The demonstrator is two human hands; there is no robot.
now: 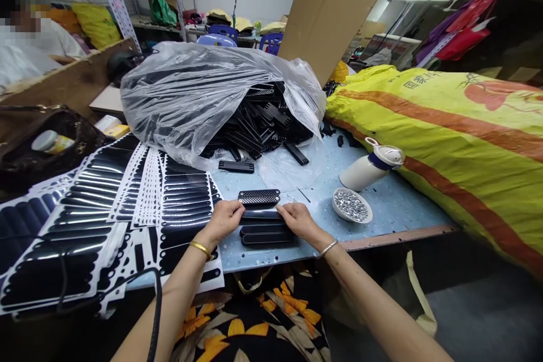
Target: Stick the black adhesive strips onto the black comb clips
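My left hand (224,219) and my right hand (300,219) pinch the two ends of a glossy black strip (261,214), stretched level between them. Just beyond it lie black pieces with a patterned face (258,198). On the near side are long black plastic pieces with rounded ends (267,235), close to my right fingers. To the left spread white sheets of black rounded stickers (186,192), some with gaps. A large clear plastic bag (178,96) lies open toward me, spilling many black comb-like plastic parts (258,124).
On the blue table (314,226), right of my hands, are a white bowl (370,216) of small silver metal bits and a white bottle (360,173). A big yellow sack (466,124) borders the right. A brown bag (17,147) sits left, and a person (38,34) is behind it.
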